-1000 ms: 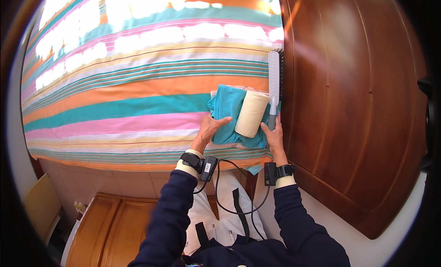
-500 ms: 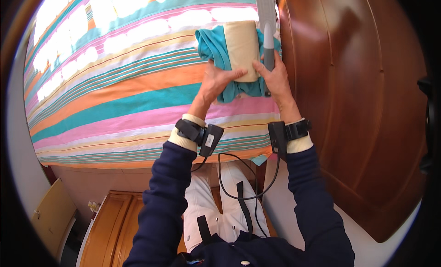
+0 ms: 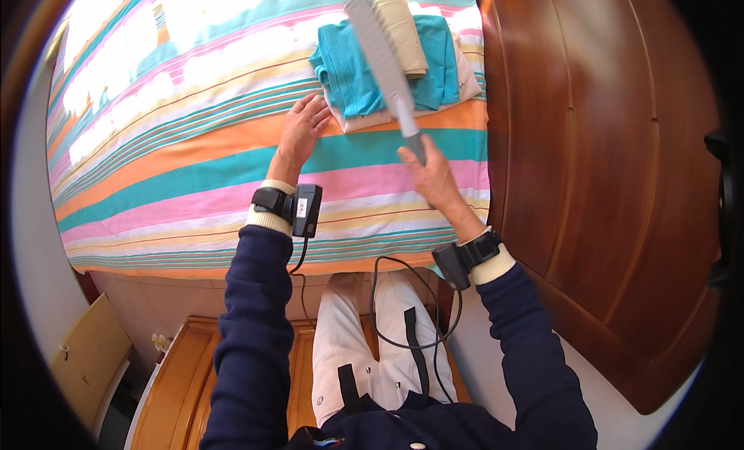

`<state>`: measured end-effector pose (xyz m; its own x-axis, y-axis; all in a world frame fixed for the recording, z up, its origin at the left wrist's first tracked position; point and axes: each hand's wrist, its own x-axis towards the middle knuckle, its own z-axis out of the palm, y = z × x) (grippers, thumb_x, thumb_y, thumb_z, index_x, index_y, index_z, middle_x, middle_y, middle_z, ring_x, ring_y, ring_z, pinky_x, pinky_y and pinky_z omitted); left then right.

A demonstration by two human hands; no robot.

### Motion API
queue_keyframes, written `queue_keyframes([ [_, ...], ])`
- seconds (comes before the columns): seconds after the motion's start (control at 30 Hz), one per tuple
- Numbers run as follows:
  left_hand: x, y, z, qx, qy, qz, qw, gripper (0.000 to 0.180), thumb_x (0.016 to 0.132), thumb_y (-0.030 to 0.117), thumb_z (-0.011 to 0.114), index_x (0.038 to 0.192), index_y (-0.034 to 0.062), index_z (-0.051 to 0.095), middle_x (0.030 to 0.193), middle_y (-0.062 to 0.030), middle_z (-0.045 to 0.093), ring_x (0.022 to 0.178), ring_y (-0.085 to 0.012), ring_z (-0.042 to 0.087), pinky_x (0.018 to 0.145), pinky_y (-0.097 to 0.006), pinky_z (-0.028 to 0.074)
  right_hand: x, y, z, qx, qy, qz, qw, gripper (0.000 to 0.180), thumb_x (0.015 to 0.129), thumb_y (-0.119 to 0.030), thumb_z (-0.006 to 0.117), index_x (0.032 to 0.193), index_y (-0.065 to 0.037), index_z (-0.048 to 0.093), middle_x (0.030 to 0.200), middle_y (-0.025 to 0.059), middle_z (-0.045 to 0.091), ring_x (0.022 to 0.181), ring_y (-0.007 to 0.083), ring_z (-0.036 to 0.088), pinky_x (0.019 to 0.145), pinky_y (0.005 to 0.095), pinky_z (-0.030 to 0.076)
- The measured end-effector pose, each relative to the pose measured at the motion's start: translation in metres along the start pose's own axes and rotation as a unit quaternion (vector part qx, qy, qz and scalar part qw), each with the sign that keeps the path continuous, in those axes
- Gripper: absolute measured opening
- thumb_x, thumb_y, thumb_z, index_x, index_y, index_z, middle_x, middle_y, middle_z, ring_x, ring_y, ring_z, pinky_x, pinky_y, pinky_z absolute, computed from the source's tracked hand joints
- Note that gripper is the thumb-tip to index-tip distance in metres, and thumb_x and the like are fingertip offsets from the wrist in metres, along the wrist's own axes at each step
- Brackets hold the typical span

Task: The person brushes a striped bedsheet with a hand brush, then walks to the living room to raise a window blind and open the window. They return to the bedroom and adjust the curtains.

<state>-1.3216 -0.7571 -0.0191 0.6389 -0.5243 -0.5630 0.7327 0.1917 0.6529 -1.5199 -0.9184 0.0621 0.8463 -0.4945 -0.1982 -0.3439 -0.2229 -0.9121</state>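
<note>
My right hand (image 3: 435, 177) is closed round the grey handle of a long pale-grey bed brush (image 3: 378, 51). The brush slants up and left across a stack of folded clothes, hiding part of it. In that stack a beige folded cloth (image 3: 411, 51) tops a teal folded garment (image 3: 341, 70), and a pale pinkish garment (image 3: 364, 122) sticks out underneath. Just left of the stack's near corner, my left hand (image 3: 301, 132) is over the striped sheet with its fingers loosely extended, holding nothing. Whether it touches the sheet I cannot tell.
A striped sheet (image 3: 209, 171) covers the bed, with bright sunlight on its far left. A dark reddish-brown wooden panel (image 3: 589, 179) stands along the right side. Black cables hang from the wrist devices (image 3: 308, 210) over my lap. Below left are light-brown wooden doors (image 3: 182, 372).
Both hands have come off the clothes and moved apart, the left to the left, the right nearer me. The brush has swung leftward over the stack, still in my right hand.
</note>
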Motion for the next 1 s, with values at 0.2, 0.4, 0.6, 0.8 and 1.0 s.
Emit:
queue_keyframes([
  [0.2, -0.108, -0.015, -0.079, 0.083, 0.138, 0.011, 0.987, 0.036, 0.09, 0.025, 0.054, 0.119, 0.0046, 0.048, 0.107, -0.0075, 0.059, 0.094, -0.0141, 0.057, 0.08, -0.027, 0.044, -0.066, -0.019, -0.016, 0.084, -0.246, 0.173, 0.95, 0.041, 0.087, -0.043, 0.056, 0.095, -0.003, 0.047, 0.063, 0.0064, 0.048, 0.054, 0.0135, 0.051, 0.047, 0.0269, 0.041],
  [0.4, -0.198, -0.045, -0.124, 0.352, 0.122, 0.081, 0.925, 0.04, 0.085, 0.019, 0.058, 0.122, 0.0081, 0.049, 0.12, -0.0107, 0.053, 0.11, -0.0221, 0.051, 0.091, -0.034, 0.04, -0.091, 0.016, -0.057, 0.164, -0.032, 0.302, 0.939, 0.04, 0.091, -0.047, 0.046, 0.086, -0.008, 0.04, 0.054, -0.0015, 0.037, 0.038, 0.0057, 0.037, 0.035, 0.0223, 0.033],
  [0.6, -0.265, -0.11, -0.133, 0.747, -0.028, 0.197, 0.634, 0.068, 0.071, 0.01, 0.065, 0.133, 0.0198, 0.041, 0.145, -0.0095, 0.026, 0.133, -0.0322, 0.023, 0.103, -0.047, 0.025, -0.209, 0.08, -0.02, 0.156, -0.018, 0.332, 0.93, 0.043, 0.09, -0.049, 0.045, 0.09, -0.006, 0.047, 0.057, 0.0036, 0.046, 0.04, 0.0109, 0.044, 0.037, 0.0244, 0.035],
  [0.8, -0.319, -0.15, -0.168, 0.683, -0.044, 0.111, 0.721, 0.061, 0.07, 0.004, 0.063, 0.128, 0.0125, 0.045, 0.145, -0.0127, 0.024, 0.132, -0.0339, 0.025, 0.1, -0.041, 0.033, -0.269, 0.043, -0.01, -0.147, -0.396, 0.219, 0.88, 0.042, 0.087, -0.044, 0.052, 0.089, -0.002, 0.05, 0.077, 0.0225, 0.054, 0.075, 0.0409, 0.052, 0.069, 0.0409, 0.044],
  [1.0, -0.302, -0.191, -0.193, 0.226, 0.356, -0.06, 0.905, 0.046, 0.085, 0.029, 0.061, 0.125, 0.0119, 0.046, 0.138, -0.0112, 0.031, 0.125, -0.0281, 0.034, 0.099, -0.04, 0.035, -0.189, 0.073, -0.033, -0.05, -0.061, 0.135, 0.988, 0.041, 0.088, -0.041, 0.053, 0.095, -0.001, 0.05, 0.074, 0.0216, 0.055, 0.068, 0.033, 0.057, 0.059, 0.0388, 0.042],
])
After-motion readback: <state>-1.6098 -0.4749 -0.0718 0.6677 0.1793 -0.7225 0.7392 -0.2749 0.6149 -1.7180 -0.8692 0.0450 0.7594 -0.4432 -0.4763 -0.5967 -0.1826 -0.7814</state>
